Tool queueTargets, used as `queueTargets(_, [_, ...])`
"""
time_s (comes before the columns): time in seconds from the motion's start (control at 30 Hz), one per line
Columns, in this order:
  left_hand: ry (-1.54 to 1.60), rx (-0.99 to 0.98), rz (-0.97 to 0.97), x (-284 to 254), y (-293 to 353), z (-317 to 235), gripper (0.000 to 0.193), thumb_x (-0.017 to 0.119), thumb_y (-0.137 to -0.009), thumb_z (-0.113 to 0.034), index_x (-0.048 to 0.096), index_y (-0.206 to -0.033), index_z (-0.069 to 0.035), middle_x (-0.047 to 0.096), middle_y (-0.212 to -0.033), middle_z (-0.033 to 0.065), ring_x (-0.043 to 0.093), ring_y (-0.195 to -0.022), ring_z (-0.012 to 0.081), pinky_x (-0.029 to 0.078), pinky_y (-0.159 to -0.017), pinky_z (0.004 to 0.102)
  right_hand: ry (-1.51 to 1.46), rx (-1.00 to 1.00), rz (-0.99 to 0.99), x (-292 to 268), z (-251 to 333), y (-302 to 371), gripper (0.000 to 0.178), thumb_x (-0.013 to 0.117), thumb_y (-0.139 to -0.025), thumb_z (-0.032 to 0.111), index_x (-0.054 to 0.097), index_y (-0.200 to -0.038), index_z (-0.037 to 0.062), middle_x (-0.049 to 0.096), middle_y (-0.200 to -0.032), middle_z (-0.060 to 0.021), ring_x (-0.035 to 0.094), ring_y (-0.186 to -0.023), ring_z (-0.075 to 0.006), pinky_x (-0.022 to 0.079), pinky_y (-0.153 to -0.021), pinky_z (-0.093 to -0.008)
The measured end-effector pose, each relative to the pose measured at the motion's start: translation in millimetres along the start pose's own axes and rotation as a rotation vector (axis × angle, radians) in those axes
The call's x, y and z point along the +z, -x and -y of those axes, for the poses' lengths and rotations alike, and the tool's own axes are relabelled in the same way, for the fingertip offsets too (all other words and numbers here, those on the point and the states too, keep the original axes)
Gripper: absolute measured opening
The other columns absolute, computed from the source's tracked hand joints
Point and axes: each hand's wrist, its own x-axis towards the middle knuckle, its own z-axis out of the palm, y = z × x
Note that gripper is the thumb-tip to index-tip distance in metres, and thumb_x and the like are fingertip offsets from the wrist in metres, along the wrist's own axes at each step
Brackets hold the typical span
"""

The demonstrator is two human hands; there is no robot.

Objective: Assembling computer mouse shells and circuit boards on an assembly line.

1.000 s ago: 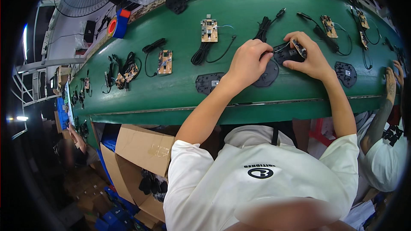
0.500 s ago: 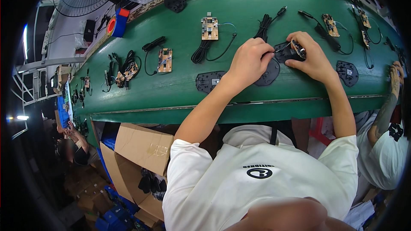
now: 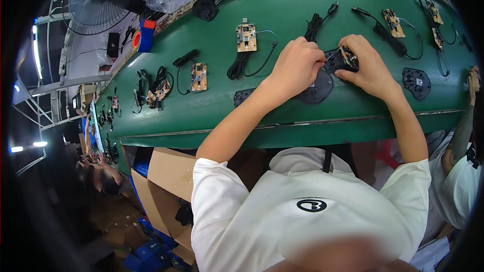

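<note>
My right hand (image 3: 370,65) grips a small circuit board (image 3: 349,56) tilted up at the edge of a black plastic shell (image 3: 330,60). Its thumb is below the board and its fingers are above. My left hand (image 3: 297,65) is closed in a pinch at the shell's left side; what sits between the fingertips is too small to make out. Just below both hands lies a rounded black plate (image 3: 320,89), partly covered by my left hand. Another black plate (image 3: 244,95) shows behind my left forearm, and a third (image 3: 417,84) lies to the right.
On the green conveyor belt (image 3: 201,111) lie several circuit boards with black cables, including a board (image 3: 247,36) ahead and another (image 3: 199,76) to the left. A bundled cable (image 3: 313,27) lies beyond my hands. A cardboard box (image 3: 171,171) stands below the edge. Another person's hand (image 3: 474,79) is at far right.
Both hands stay close together over the black shell, with only slight finger movement. The whole view has shifted a little; the co-worker's hand at right sits closer to the picture's rim.
</note>
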Motion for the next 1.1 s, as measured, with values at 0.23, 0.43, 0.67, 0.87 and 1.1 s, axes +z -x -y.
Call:
queueTargets(0.23, [-0.098,0.164,0.166,-5,-8,-1,0.011,0.068,-0.073,-0.001,0.07,-0.084,-0.002,0.061,-0.082,0.0062,0.056,-0.083,0.0255,0.045,-0.074,0.0351,-0.017,-0.027,0.011,-1,-8,0,0.051,0.08,-0.06,0.002,0.049,-0.1,0.0019,0.05,-0.095,-0.0111,0.05,-0.089,-0.0307,0.043,-0.077,-0.0375])
queueTargets(0.43, [-0.427,0.293,0.263,-18,-1,-17,0.021,0.067,-0.078,-0.012,0.07,-0.097,-0.004,0.06,-0.093,0.005,0.056,-0.09,0.0225,0.042,-0.078,0.0347,-0.003,-0.035,-0.001,-2,-7,-2,0.047,0.081,-0.063,0.008,0.049,-0.097,0.0032,0.052,-0.092,-0.011,0.051,-0.09,-0.0322,0.043,-0.078,-0.0409])
queueTargets(0.67, [-0.378,0.305,0.18,-23,3,-15,0.022,0.066,-0.083,-0.021,0.071,-0.098,-0.006,0.06,-0.102,0.0066,0.056,-0.097,0.0227,0.042,-0.083,0.0359,-0.006,-0.009,-0.019,-1,-10,-2,0.04,0.077,-0.076,0.024,0.053,-0.097,0.0021,0.054,-0.088,-0.0109,0.052,-0.086,-0.0293,0.043,-0.075,-0.0384])
queueTargets(0.87, [-0.399,0.243,-0.034,-10,12,-18,0.017,0.066,-0.083,-0.021,0.072,-0.09,-0.007,0.062,-0.095,0.0041,0.056,-0.09,0.0217,0.041,-0.078,0.0354,-0.051,0.008,0.021,-4,-11,-8,0.033,0.074,-0.08,0.026,0.054,-0.089,0.0016,0.052,-0.081,-0.0089,0.048,-0.078,-0.0235,0.041,-0.07,-0.0336])
queueTargets(1.1, [-0.298,0.252,0.069,-8,9,-21,0.014,0.067,-0.081,-0.018,0.073,-0.089,-0.007,0.062,-0.086,0.0035,0.056,-0.086,0.0196,0.04,-0.074,0.0349,-0.183,-0.079,-0.178,5,-20,-11,0.027,0.071,-0.084,0.024,0.056,-0.089,0.0013,0.054,-0.084,-0.0056,0.048,-0.077,-0.0195,0.041,-0.071,-0.0318])
